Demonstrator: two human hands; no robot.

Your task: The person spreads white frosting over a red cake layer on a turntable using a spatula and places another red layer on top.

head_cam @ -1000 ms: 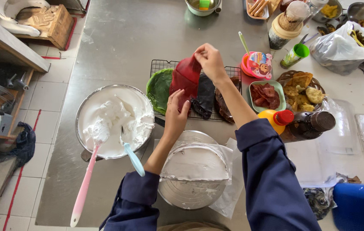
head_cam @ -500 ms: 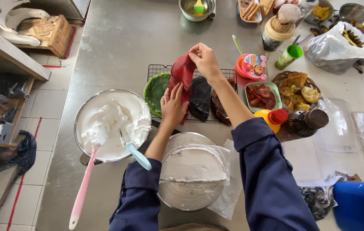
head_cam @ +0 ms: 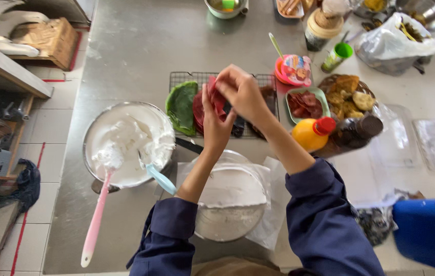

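red sheet [head_cam: 216, 100] half hidden behind hands, blue tub [head_cam: 429, 232] cropped (right edge)

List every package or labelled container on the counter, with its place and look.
Round pink tub with colourful printed lid: behind the small green dish.
Orange squeeze bottle with red cap: lying right of the wire rack.
Clear plastic bag: far right, crumpled.
Small green-capped bottle: beside the bag.

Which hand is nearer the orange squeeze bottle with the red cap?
Right. The right hand is up-left of the orange squeeze bottle with the red cap; the left hand is farther left, both holding the red round sheet.
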